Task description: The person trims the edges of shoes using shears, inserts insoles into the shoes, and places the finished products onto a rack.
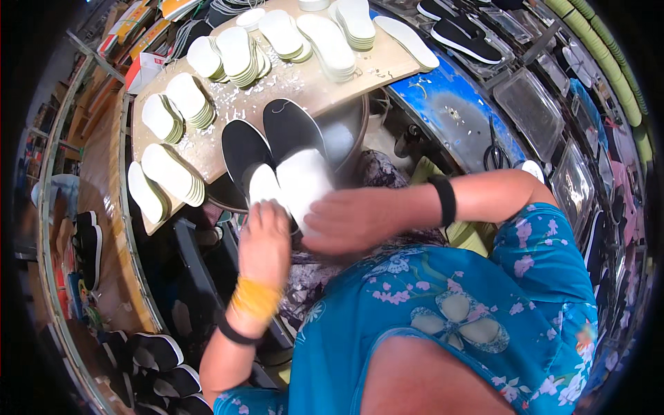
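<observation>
Pair of black slippers (266,145) w/ white insoles (294,181), side by side at near edge of worktop (304,86), long axes running away from body, toes far. Left hand (264,242) curled on heel of left slipper; right hand (353,220) flat, fingers together, pressing right insole; both touching, right arm reaching across. Stacks of white insoles (235,52) beyond. Red-and-white box (142,69) upper left.

Single head-worn fisheye, steeply downward, close above hands and cluttered workbench (304,83).
</observation>
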Action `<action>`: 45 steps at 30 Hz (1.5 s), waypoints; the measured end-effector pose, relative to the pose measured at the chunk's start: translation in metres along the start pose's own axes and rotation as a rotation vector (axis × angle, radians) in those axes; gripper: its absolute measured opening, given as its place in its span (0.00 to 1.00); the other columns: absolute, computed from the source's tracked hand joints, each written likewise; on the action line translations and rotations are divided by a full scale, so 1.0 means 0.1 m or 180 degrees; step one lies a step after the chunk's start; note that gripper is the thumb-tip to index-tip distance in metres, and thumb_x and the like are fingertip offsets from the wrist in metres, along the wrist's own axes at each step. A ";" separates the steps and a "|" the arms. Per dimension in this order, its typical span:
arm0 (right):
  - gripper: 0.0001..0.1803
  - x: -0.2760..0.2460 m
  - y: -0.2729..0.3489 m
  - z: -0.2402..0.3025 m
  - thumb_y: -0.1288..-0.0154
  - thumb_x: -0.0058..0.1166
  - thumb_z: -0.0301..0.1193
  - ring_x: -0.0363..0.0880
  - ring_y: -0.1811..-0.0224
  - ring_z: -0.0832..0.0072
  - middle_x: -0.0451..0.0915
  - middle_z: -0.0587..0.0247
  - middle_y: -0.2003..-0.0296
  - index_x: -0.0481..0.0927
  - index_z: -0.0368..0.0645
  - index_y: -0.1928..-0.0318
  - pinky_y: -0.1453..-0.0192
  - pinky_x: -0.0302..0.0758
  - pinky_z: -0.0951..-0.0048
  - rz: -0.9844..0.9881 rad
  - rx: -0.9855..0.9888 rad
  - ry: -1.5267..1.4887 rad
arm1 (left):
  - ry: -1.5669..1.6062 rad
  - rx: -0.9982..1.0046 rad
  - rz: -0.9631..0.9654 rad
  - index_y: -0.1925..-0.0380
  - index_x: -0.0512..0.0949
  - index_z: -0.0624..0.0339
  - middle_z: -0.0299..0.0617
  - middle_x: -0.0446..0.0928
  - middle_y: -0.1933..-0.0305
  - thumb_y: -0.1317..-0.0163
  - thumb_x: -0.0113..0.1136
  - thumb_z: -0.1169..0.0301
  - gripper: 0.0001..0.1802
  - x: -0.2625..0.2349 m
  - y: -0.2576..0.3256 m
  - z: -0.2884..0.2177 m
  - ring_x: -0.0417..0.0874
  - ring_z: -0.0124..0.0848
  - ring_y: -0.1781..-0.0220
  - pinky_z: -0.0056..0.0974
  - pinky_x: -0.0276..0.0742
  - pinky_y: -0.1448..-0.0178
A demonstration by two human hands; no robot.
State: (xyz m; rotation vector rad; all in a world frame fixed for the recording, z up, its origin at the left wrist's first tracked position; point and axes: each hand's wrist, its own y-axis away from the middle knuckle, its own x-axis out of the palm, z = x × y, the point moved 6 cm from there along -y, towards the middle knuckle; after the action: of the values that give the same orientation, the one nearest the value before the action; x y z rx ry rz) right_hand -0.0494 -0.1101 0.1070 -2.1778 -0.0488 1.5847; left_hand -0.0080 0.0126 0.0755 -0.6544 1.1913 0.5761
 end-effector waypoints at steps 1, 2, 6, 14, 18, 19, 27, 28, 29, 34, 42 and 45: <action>0.15 0.11 0.09 -0.06 0.45 0.44 0.31 0.74 0.58 0.69 0.75 0.57 0.61 0.71 0.37 0.58 0.53 0.70 0.72 -0.0355 -0.0329 0.0162 | 0.0024 0.0043 -0.0114 0.50 0.69 0.62 0.48 0.71 0.51 0.48 0.47 0.75 0.22 0.19 -0.06 0.14 0.70 0.45 0.46 0.41 0.69 0.45; 0.15 0.12 0.13 -0.11 0.45 0.44 0.31 0.74 0.58 0.69 0.75 0.57 0.61 0.71 0.37 0.58 0.53 0.70 0.72 -0.0355 -0.0299 0.0159 | 0.0029 0.0072 -0.0104 0.50 0.69 0.62 0.48 0.71 0.51 0.48 0.47 0.75 0.22 0.22 -0.09 0.20 0.70 0.45 0.46 0.41 0.69 0.45; 0.14 -0.07 0.24 0.00 0.44 0.46 0.31 0.74 0.57 0.63 0.74 0.55 0.60 0.72 0.37 0.59 0.51 0.70 0.67 -0.0589 -0.0086 -0.1021 | 0.1015 -0.0196 0.0523 0.61 0.75 0.62 0.48 0.74 0.57 0.48 0.48 0.77 0.13 0.31 -0.22 0.33 0.75 0.43 0.54 0.40 0.73 0.51; 0.14 0.41 0.46 -0.44 0.47 0.46 0.31 0.73 0.61 0.66 0.73 0.58 0.63 0.72 0.39 0.60 0.57 0.70 0.68 -0.0315 0.0305 -0.0603 | 0.0062 0.0164 0.1771 0.71 0.78 0.62 0.52 0.78 0.68 0.55 0.59 0.68 0.11 0.70 -0.71 0.33 0.82 0.44 0.66 0.41 0.78 0.62; 0.13 0.66 0.24 -0.58 0.50 0.47 0.30 0.73 0.63 0.68 0.73 0.63 0.67 0.71 0.43 0.62 0.58 0.70 0.69 -0.0038 0.0819 -0.0658 | 0.0254 0.0079 0.2287 0.70 0.78 0.66 0.56 0.78 0.64 0.56 0.58 0.71 0.13 0.73 -0.63 0.36 0.81 0.46 0.62 0.42 0.78 0.57; 0.11 0.77 0.25 -0.69 0.51 0.47 0.30 0.73 0.65 0.69 0.72 0.65 0.70 0.71 0.44 0.64 0.59 0.69 0.70 0.0079 0.1088 -0.0636 | 0.0536 0.0173 0.2605 0.67 0.76 0.69 0.55 0.79 0.66 0.57 0.58 0.71 0.16 0.71 -0.72 0.37 0.82 0.43 0.63 0.40 0.77 0.58; 0.10 1.19 0.02 -0.63 0.54 0.52 0.31 0.78 0.65 0.65 0.78 0.60 0.73 0.80 0.45 0.69 0.60 0.73 0.65 0.2519 0.1265 -0.1308 | 0.0632 0.0080 0.2686 0.46 0.60 0.72 0.59 0.61 0.42 0.59 0.64 0.66 0.39 0.79 -0.40 0.42 0.72 0.50 0.47 0.43 0.70 0.44; 0.14 1.24 -0.08 -0.69 0.57 0.56 0.32 0.79 0.63 0.61 0.80 0.53 0.72 0.82 0.45 0.66 0.61 0.74 0.63 0.2597 0.1404 -0.1756 | 0.0294 0.0098 0.2377 0.46 0.61 0.72 0.56 0.60 0.42 0.55 0.61 0.67 0.36 0.76 -0.37 0.37 0.72 0.46 0.47 0.43 0.71 0.45; 0.16 1.30 -0.07 -0.78 0.59 0.59 0.34 0.79 0.63 0.60 0.79 0.50 0.73 0.81 0.42 0.66 0.59 0.74 0.63 0.2740 0.1207 -0.2310 | -0.0034 0.0252 0.2019 0.47 0.62 0.71 0.53 0.60 0.42 0.52 0.59 0.68 0.33 0.76 -0.49 0.29 0.73 0.43 0.48 0.42 0.72 0.47; 0.27 1.18 -0.02 -0.78 0.59 0.62 0.33 0.73 0.51 0.58 0.73 0.45 0.53 0.76 0.30 0.57 0.49 0.71 0.63 0.1933 0.1612 -0.0940 | -0.0635 -0.0028 0.1331 0.50 0.68 0.69 0.43 0.61 0.42 0.47 0.52 0.71 0.23 0.87 -0.48 0.26 0.71 0.33 0.48 0.36 0.73 0.52; 0.21 0.90 -0.23 -0.97 0.57 0.62 0.34 0.76 0.59 0.58 0.75 0.48 0.63 0.74 0.38 0.61 0.54 0.72 0.62 0.2113 0.1914 -0.1707 | 0.1621 -0.0896 0.1594 0.49 0.64 0.71 0.59 0.76 0.61 0.45 0.54 0.58 0.30 0.58 -0.70 0.79 0.79 0.45 0.56 0.43 0.74 0.52; 0.18 0.27 -0.13 -1.18 0.51 0.57 0.34 0.75 0.57 0.55 0.77 0.50 0.63 0.76 0.39 0.60 0.54 0.72 0.64 0.0344 0.2175 -0.2143 | 0.3022 -0.1423 0.2119 0.70 0.74 0.78 0.59 0.77 0.77 0.49 0.54 0.44 0.37 0.55 -0.83 0.58 0.82 0.45 0.69 0.41 0.77 0.63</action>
State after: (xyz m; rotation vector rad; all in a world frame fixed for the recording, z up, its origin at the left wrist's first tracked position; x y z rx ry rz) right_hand 0.0704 -0.1300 0.1158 -1.1041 0.3557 1.9563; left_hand 0.1035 0.0017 0.0490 -0.9563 2.2413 1.1788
